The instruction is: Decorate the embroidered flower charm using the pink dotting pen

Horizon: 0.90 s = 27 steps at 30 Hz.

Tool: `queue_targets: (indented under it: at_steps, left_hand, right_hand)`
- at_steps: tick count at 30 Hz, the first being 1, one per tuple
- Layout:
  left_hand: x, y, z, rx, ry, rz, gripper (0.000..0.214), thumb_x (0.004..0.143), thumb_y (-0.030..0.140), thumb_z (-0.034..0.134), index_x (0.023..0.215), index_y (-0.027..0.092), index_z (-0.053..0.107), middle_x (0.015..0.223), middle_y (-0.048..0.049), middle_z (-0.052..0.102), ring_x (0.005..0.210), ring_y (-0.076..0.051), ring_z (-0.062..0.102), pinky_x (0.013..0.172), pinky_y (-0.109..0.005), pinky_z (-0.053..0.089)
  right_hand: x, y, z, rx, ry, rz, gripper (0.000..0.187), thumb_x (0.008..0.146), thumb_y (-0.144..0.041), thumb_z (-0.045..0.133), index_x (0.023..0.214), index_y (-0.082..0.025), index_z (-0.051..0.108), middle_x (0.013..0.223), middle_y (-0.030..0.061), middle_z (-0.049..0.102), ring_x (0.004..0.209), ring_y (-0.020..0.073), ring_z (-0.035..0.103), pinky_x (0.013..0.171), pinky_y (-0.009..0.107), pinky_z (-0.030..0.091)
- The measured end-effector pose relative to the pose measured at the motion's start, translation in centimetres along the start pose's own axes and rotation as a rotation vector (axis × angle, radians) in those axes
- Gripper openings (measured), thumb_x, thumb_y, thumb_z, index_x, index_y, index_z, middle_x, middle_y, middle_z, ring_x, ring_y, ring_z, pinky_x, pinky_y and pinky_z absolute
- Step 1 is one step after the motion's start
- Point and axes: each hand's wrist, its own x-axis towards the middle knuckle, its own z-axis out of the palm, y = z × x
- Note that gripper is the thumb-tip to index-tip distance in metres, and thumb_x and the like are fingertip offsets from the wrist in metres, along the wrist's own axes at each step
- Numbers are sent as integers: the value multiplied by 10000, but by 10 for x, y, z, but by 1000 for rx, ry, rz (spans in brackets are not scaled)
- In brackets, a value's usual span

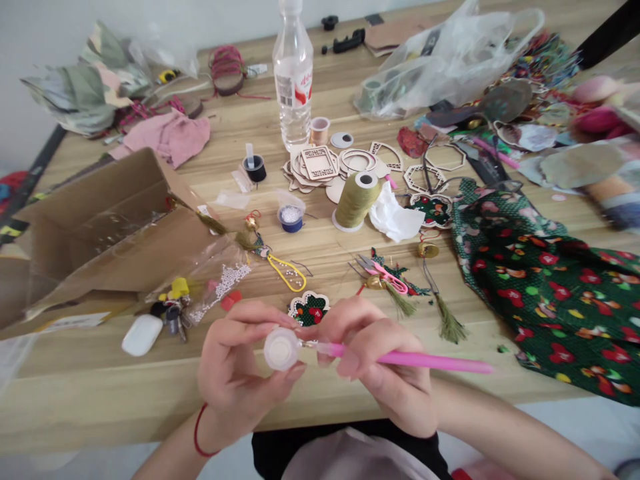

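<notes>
Between the fingers and thumb of my left hand [233,360] is a small round translucent white container [281,349], its flat round face turned towards me. My right hand [393,373] grips a pink pen-shaped tool [435,361], whose thin tip points left at the container's edge; I cannot tell if they touch. Just behind my hands lies a scalloped wooden-framed piece [309,311] with dark green floral fabric inside, partly covered by my fingers. Pink-handled snips [385,272] and yellow-handled scissors [287,272] lie farther back, near green tassels [447,320].
An open cardboard box [100,233] stands left, beside a bag of white beads [223,287] and a white case [142,335]. Behind are an olive thread spool [356,202], wooden cutouts [317,163] and a plastic bottle [293,73]. Green floral fabric [555,287] spreads at right.
</notes>
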Motion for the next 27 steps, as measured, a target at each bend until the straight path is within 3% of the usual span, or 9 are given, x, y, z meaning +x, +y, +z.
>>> queue_targets:
  at_steps: [27]
  left_hand:
    - [-3, 1, 4, 54, 54, -61, 371, 767, 337, 790, 1108, 317, 647, 898, -13, 686, 718, -178, 664, 558, -353, 592]
  right_hand:
    - [3, -5, 1, 52, -16, 21, 200, 979, -272, 484, 968, -226, 679, 915, 26, 599, 885, 169, 631, 842, 365, 565]
